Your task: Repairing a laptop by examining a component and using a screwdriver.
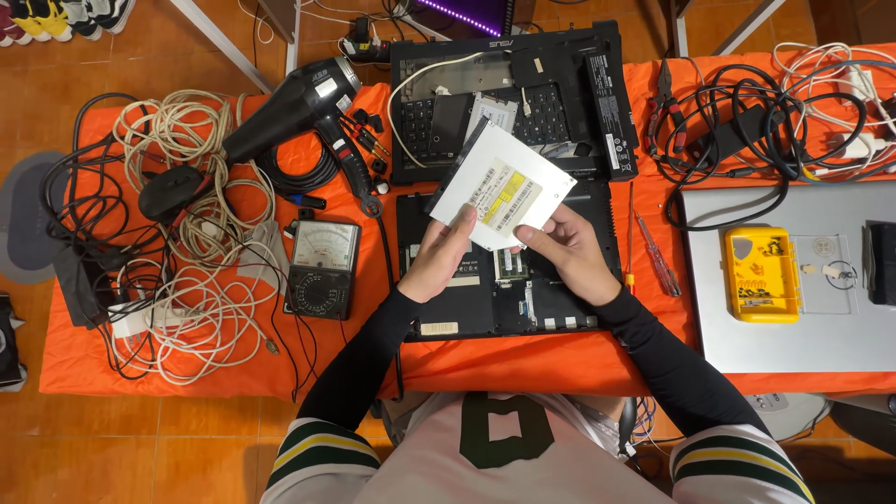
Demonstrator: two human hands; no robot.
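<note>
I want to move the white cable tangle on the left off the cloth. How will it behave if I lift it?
The white cable tangle is probably floppy: loose loops would sag and trail. It overlaps black cables, so those may drag along. Likely light, but awkward to lift.

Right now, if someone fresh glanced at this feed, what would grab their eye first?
Probably the flat silver optical drive, held up at centre by the left hand and the right hand above an opened black laptop base. Next, the bright orange cloth covering the table, and the black hair dryer lying at upper left beside a tangle of white cables.
</note>
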